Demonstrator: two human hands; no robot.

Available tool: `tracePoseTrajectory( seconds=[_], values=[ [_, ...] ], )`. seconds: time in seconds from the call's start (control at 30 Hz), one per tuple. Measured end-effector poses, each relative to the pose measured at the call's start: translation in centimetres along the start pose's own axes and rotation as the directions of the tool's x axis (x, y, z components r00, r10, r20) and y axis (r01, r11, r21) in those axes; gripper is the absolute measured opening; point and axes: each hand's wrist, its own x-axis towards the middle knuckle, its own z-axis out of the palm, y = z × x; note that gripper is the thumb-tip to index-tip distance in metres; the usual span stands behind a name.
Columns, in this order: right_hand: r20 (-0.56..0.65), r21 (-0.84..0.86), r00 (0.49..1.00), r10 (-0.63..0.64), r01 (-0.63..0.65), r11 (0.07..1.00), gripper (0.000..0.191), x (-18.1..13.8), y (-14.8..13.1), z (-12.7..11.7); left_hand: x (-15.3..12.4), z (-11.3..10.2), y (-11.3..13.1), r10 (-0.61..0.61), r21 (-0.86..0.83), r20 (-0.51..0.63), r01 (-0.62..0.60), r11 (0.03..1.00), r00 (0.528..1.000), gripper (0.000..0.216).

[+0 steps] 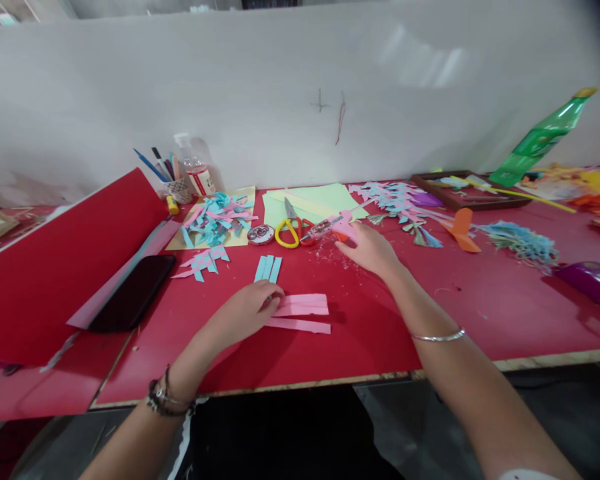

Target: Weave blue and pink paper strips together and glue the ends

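My right hand (373, 250) grips the pink handle of a hot glue gun (325, 228), whose nozzle points left over the table. Wisps of dried glue lie beneath it. My left hand (247, 310) rests low on the table with its fingers curled over paper strips. Out from under it, pink strips (303, 305) stick out to the right and light blue strips (269, 268) upward; their crossing is hidden by the hand. Beside the gun lie scissors (289, 230) with yellow and red handles, and a round tin (261, 234).
A blue-and-pink woven paper piece (205, 262) and a pile of paper clippings (220, 217) lie left. A black phone (133, 293) leans near a red board (70, 267). Woven paper pieces (395, 200), a wooden tray (430, 185) and a green bottle (540, 140) occupy the right.
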Motion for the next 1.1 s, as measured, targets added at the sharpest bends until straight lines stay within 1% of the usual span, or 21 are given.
tracePoseTrajectory(
  seconds=[0.07, 0.17, 0.37, 0.57, 0.63, 0.77, 0.87, 0.97, 1.1],
  values=[
    [-0.002, 0.001, 1.000, -0.004, 0.004, 1.000, 0.053, 0.0, 0.0, 0.0, -0.1, -0.2, -0.1, 0.002, -0.033, 0.018, -0.002, 0.999, 1.000, 0.028],
    [0.001, 0.004, 1.000, -0.012, 0.012, 1.000, 0.053, -0.1, -0.1, -0.1, 0.0, -0.1, -0.4, 0.006, -0.041, 0.012, -0.005, 0.999, 1.000, 0.029],
    [0.000, 0.005, 1.000, -0.017, 0.017, 1.000, 0.051, -0.2, -0.2, 0.0, 0.2, 0.5, -1.3, 0.054, -0.092, 0.020, -0.052, 0.994, 0.998, 0.021],
    [0.004, -0.008, 1.000, -0.026, 0.026, 1.000, 0.049, 0.0, -0.1, 0.0, 0.3, 0.8, -1.3, 0.085, -0.086, 0.020, -0.083, 0.993, 0.996, 0.033],
    [0.006, -0.013, 1.000, -0.023, 0.023, 1.000, 0.049, 0.0, -0.1, 0.0, 0.3, 0.9, -1.3, 0.076, -0.090, 0.017, -0.074, 0.993, 0.997, 0.034],
    [0.015, -0.015, 1.000, -0.019, 0.020, 1.000, 0.048, -0.1, -0.1, -0.1, 0.3, 0.8, -1.0, 0.044, -0.082, -0.016, -0.045, 0.996, 0.999, 0.026],
    [0.013, -0.016, 1.000, -0.021, 0.021, 1.000, 0.049, -0.1, -0.1, -0.1, 0.3, 0.6, -0.9, 0.086, -0.062, -0.025, -0.088, 0.994, 0.996, 0.019],
    [0.011, -0.023, 1.000, -0.027, 0.028, 0.999, 0.048, -0.1, -0.1, 0.0, 0.3, 0.4, -0.8, 0.109, -0.047, -0.033, -0.110, 0.993, 0.993, 0.027],
    [0.038, -0.041, 0.999, -0.015, 0.017, 0.999, 0.046, 0.0, -0.1, 0.0, 0.3, 0.3, -0.8, 0.079, -0.040, -0.033, -0.080, 0.996, 0.996, 0.033]
  ],
)
